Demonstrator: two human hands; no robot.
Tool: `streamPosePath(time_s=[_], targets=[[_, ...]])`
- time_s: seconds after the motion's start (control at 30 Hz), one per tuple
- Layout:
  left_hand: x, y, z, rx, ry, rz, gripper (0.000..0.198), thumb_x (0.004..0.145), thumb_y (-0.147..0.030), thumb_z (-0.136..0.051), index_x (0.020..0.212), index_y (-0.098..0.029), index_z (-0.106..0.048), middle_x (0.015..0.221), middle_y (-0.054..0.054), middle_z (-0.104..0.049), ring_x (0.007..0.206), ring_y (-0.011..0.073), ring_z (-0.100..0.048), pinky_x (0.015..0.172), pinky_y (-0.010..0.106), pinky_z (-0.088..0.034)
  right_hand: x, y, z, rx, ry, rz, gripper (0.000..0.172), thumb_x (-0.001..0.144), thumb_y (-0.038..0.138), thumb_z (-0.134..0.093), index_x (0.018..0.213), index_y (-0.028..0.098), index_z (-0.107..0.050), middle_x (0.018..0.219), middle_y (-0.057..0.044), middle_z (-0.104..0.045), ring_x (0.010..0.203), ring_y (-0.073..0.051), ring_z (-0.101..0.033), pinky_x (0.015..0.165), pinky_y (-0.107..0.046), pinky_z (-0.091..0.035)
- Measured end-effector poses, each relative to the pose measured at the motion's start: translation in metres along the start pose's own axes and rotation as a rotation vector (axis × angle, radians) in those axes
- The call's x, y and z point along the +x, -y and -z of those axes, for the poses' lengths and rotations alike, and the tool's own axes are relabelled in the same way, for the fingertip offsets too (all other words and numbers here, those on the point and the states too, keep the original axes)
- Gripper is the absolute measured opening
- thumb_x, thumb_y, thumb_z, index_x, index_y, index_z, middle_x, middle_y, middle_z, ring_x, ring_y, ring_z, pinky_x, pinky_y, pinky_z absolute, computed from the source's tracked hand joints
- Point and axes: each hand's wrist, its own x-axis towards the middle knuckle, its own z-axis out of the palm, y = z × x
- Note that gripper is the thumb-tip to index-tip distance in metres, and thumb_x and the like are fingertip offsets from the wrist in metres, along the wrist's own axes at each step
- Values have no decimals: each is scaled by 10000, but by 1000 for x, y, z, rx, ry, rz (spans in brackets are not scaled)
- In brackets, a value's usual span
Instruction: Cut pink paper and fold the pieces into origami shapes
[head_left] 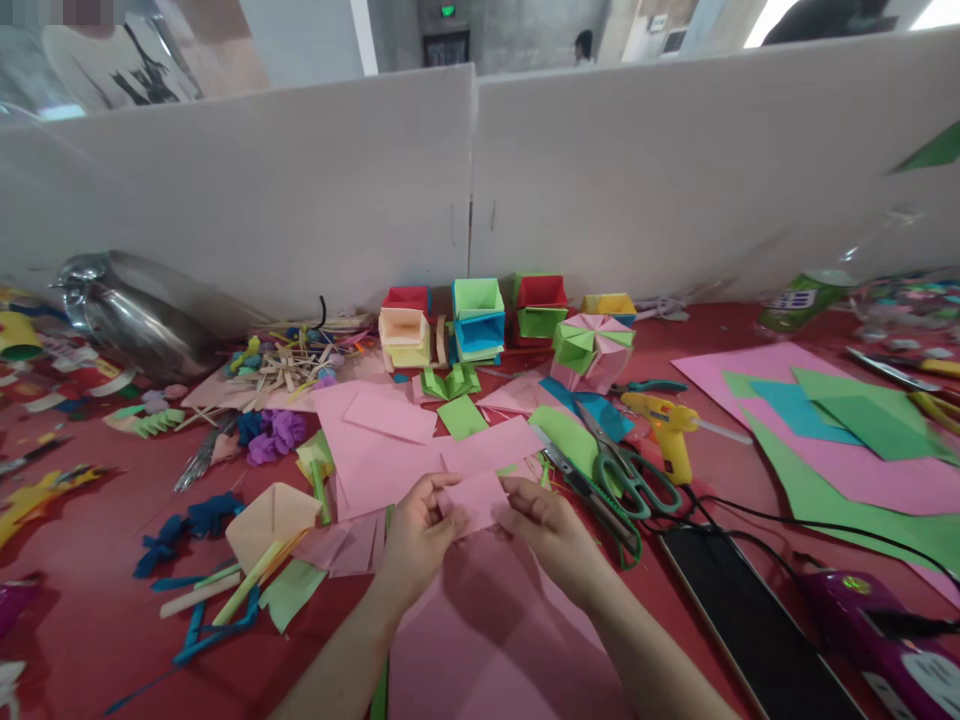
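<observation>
A small square of pink paper [480, 500] is held up between my two hands, above a large pink sheet [510, 640]. My left hand [427, 525] pinches its left edge between thumb and fingers. On the opposite edge, my right hand [544, 525] grips it the same way. Larger pink paper pieces [367, 465] lie just beyond the hands. To the right of my right hand are a green utility knife [600, 505] and green-handled scissors [637, 480]. Smaller pink slips [356, 548] lie left of my left hand.
Folded paper boxes [478, 325] line the white partition [300, 190]. A yellow glue gun [667, 425], a phone [750, 610] and a purple device [877, 630] with cables occupy the right. Leftward are paper scraps, sticks [292, 355] and a metal jug [142, 315].
</observation>
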Motion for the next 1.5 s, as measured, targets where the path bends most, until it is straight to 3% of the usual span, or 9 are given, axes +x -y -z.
streamPosePath(time_s=[0.3,0.5,0.63,0.8,0.93,1.07,1.27,1.37,1.5], targets=[[8,7,7,-8,14,4,416,752,-379,-616,1071,-142,-490,654,-4,-623,506,117,-553,487,225,-459,1,-2,10,-137,-21,15,406,818,310,-494,1171,111,-478,609,-5,-600,577,-149,-594,615,-306,-484],[9,-1,9,5,-4,17,355,725,-366,-616,992,-142,-547,525,-50,-558,433,113,-530,458,233,-460,-1,1,11,-311,-24,206,697,630,243,-724,1274,280,-458,1228,-76,-501,1092,-236,-465,912,-397,-384],[6,-9,7,44,16,23,317,707,-321,-625,956,-125,-605,508,-52,-529,440,113,-520,480,255,-480,-2,4,14,-363,10,283,504,652,238,-716,1138,292,-595,1273,-60,-479,1213,-247,-366,995,-408,-293],[3,-12,6,130,30,-75,236,712,-290,-644,891,-135,-638,528,-38,-550,509,112,-514,529,216,-434,0,5,14,-325,-41,276,556,722,319,-645,1242,224,-474,1080,-76,-585,910,-195,-559,756,-325,-462],[3,-11,5,172,55,-136,198,720,-312,-643,807,-134,-656,557,-24,-564,528,114,-505,525,204,-382,5,5,10,-330,-119,232,214,784,279,-557,944,150,-616,684,0,-581,618,-135,-541,599,-277,-455],[6,-11,5,178,28,-173,256,749,-377,-597,670,-136,-630,550,-26,-528,518,113,-473,508,206,-350,10,10,5,-350,-78,213,141,793,263,-576,761,132,-618,570,32,-542,531,-111,-519,534,-250,-444],[8,-5,8,175,27,-173,302,696,-426,-643,618,-136,-613,491,-53,-469,467,99,-409,464,196,-298,22,-3,5,-399,12,182,231,880,289,-520,1048,135,-561,1007,-45,-606,810,-161,-613,684,-335,-519],[8,3,11,154,34,-158,303,695,-435,-642,676,-132,-629,525,-38,-519,483,109,-446,473,199,-322,18,-8,8,-410,11,218,257,880,320,-496,1037,134,-579,941,-52,-624,798,-170,-606,696,-336,-505],[9,12,17,104,6,-148,296,716,-432,-619,660,-142,-609,521,-35,-534,486,118,-475,490,211,-356,3,-2,11,-458,68,326,693,563,266,-785,1200,222,-518,1193,-79,-540,1048,-241,-510,829,-353,-455]])
